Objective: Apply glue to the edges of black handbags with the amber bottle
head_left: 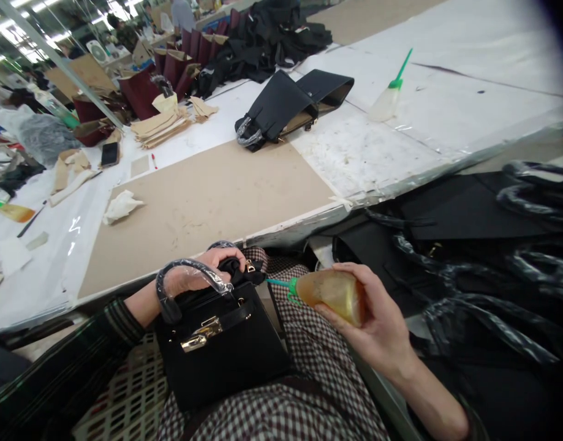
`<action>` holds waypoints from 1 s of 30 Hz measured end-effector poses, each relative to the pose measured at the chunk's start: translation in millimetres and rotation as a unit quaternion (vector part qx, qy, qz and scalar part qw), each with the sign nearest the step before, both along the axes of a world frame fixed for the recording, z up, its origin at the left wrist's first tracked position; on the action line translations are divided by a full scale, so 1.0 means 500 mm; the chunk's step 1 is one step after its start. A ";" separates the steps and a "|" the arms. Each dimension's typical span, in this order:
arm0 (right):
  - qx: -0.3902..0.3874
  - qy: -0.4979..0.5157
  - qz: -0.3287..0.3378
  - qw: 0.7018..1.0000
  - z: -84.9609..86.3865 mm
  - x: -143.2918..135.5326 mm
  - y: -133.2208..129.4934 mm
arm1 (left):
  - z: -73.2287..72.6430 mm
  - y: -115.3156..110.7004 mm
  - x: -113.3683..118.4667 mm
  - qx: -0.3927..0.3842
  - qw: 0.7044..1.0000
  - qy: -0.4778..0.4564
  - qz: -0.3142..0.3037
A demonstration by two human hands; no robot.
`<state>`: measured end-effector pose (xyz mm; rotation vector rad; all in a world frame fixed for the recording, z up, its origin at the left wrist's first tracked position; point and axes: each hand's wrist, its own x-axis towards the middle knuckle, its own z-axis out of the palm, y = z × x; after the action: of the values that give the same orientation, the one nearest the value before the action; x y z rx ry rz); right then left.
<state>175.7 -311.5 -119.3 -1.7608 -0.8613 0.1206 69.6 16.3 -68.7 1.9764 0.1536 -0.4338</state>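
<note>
A black handbag [226, 367] with a gold clasp and a plastic-wrapped handle rests tilted on my lap. My left hand [203, 275] reaches behind that handle, its fingers curled round bunched black lining and a zipper end [250, 266] at the bag's opening. In my right hand [377, 321] is a squeeze bottle [331, 294] of amber liquid, held on its side. Its thin green nozzle points left, with the tip close to the bag's opening by the zipper end; whether it touches cannot be made out.
On the table [207, 190] ahead lie black bag pieces [281, 107], a pale squeeze bottle [386, 101], crumpled paper [122, 206] and a phone [109, 154]. More black bags with wrapped handles [469, 269] are piled to my right. A white plastic basket [129, 392] is at lower left.
</note>
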 end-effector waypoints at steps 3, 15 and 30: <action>-0.018 -0.008 0.004 1.000 0.000 0.002 0.001 | 0.004 -0.002 -0.002 0.005 1.000 0.000 -0.002; -0.094 -0.003 0.039 0.995 -0.006 -0.007 -0.022 | -0.022 0.010 -0.010 0.006 0.999 -0.026 -0.030; -0.011 -0.035 -0.001 0.999 0.011 -0.006 -0.008 | -0.004 -0.010 -0.005 -0.003 1.000 -0.014 -0.021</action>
<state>172.9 -315.5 -113.8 -1.7953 -0.9120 0.0667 66.9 11.5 -70.9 1.9823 0.0936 -0.4335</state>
